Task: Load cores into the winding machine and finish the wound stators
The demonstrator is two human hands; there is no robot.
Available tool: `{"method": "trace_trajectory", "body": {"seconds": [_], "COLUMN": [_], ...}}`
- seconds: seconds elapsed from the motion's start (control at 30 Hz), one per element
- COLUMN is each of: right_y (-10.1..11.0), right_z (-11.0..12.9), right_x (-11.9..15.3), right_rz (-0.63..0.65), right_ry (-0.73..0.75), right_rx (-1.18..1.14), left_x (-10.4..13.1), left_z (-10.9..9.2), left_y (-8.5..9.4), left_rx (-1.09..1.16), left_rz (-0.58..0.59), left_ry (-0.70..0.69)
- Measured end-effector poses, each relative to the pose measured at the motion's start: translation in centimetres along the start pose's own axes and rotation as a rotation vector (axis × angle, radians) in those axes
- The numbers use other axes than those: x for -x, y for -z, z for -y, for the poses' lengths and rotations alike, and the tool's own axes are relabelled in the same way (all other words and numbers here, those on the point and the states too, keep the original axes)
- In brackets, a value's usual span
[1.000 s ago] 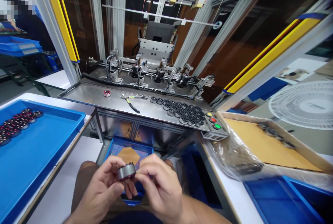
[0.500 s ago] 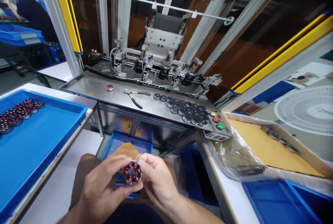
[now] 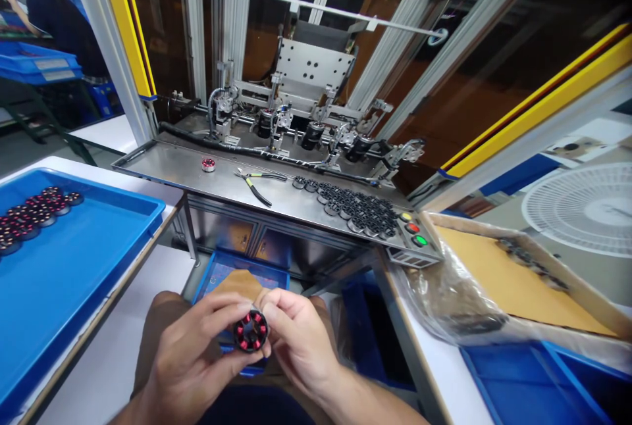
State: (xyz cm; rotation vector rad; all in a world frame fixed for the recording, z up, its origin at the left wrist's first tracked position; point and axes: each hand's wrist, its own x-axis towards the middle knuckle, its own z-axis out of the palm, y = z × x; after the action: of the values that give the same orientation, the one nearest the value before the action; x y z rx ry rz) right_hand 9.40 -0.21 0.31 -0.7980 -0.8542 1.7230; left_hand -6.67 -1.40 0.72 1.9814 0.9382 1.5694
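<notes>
A ring-shaped motor stator (image 3: 240,331) with red windings and a dark slotted rim is held low in front of me, open face toward the camera. My left hand (image 3: 195,346) grips it between thumb and fingers from the left. My right hand (image 3: 301,339) is closed at its right edge, thumb and forefinger pressed together by the upper rim. Whether a wire end is pinched there I cannot tell. Another red-wound stator (image 3: 208,165) lies on the metal bench (image 3: 182,175). Near it are cutting pliers (image 3: 257,187) with dark and yellow-green handles, spread apart.
Black stator cores (image 3: 355,208) cluster on the bench beside coloured buttons (image 3: 413,228). Behind stands a winding machine (image 3: 316,76). A blue tray (image 3: 99,241) at left holds wound stators (image 3: 37,214). At right are a cardboard-lined box (image 3: 523,287) and a white fan (image 3: 582,208). A person (image 3: 64,24) works far left.
The stator has tilted slightly in my fingers, and its rim looks darker now. Both hands stay almost in place. The camera view has shifted a little.
</notes>
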Motion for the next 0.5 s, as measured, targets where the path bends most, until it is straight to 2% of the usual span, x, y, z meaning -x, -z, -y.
{"method": "trace_trajectory", "body": {"seconds": [0.13, 0.23, 0.33, 0.4, 0.43, 0.5], "right_y": [0.2, 0.3, 0.3, 0.4, 0.5, 0.7], "right_z": [0.9, 2.5, 4.1, 4.8, 5.0, 5.1], "right_x": [-0.2, -0.3, -0.2, -0.1, 0.0, 0.1], "right_rz": [0.066, 0.106, 0.169, 0.239, 0.263, 0.276], "right_ry": [0.115, 0.403, 0.735, 0.857, 0.889, 0.940], "right_rx": [0.125, 0.398, 0.700, 0.821, 0.866, 0.950], "left_x": [0.7, 0.9, 0.7, 0.4, 0.2, -0.1], "left_z": [0.2, 0.0, -0.2, -0.3, -0.3, -0.4], "left_y": [0.4, 0.4, -0.2, -0.8, -1.1, -1.5], "left_rx": [0.141, 0.371, 0.723, 0.932, 1.009, 1.117], "left_rz": [0.066, 0.063, -0.021, -0.067, -0.046, 0.088], "left_ry": [0.121, 0.285, 0.463, 0.634, 0.728, 0.884]}}
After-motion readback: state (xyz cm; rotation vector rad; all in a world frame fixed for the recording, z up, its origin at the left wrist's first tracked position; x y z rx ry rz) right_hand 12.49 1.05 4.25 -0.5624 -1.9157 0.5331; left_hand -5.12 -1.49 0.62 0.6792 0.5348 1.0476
